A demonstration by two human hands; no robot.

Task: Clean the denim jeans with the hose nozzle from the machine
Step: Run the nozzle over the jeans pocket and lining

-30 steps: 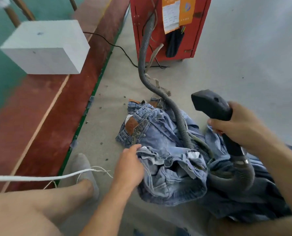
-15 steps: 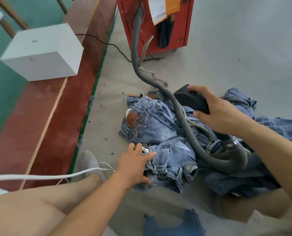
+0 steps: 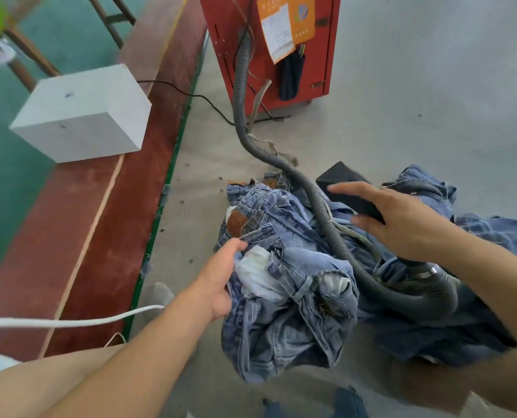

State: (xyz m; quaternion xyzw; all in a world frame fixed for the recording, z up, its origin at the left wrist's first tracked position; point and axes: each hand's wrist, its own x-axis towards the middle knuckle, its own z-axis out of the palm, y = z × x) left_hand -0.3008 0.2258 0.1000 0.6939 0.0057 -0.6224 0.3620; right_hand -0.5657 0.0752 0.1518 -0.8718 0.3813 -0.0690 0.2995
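A crumpled pile of light blue denim jeans (image 3: 296, 297) lies on the grey floor in front of me. My left hand (image 3: 221, 276) grips the jeans near the waistband, fingers dug into the fabric by a white pocket lining. The black hose nozzle (image 3: 341, 179) lies on the pile. My right hand (image 3: 402, 221) is spread over its handle with fingers straight, the index stretched along the top. The grey ribbed hose (image 3: 242, 95) runs from the red machine (image 3: 320, 70) across the jeans and loops under my right wrist.
More denim (image 3: 498, 233) lies at the right. A white block (image 3: 82, 113) sits on a red-brown strip (image 3: 100, 236) at the left. A black cable (image 3: 191, 96) leads to the machine. A white cord (image 3: 70, 321) crosses my leg near my socked foot (image 3: 157, 294).
My right hand brought the nozzle down from the air onto the jeans and its fingers have straightened. My left hand shifted its hold on the jeans and pulled the fabric up.
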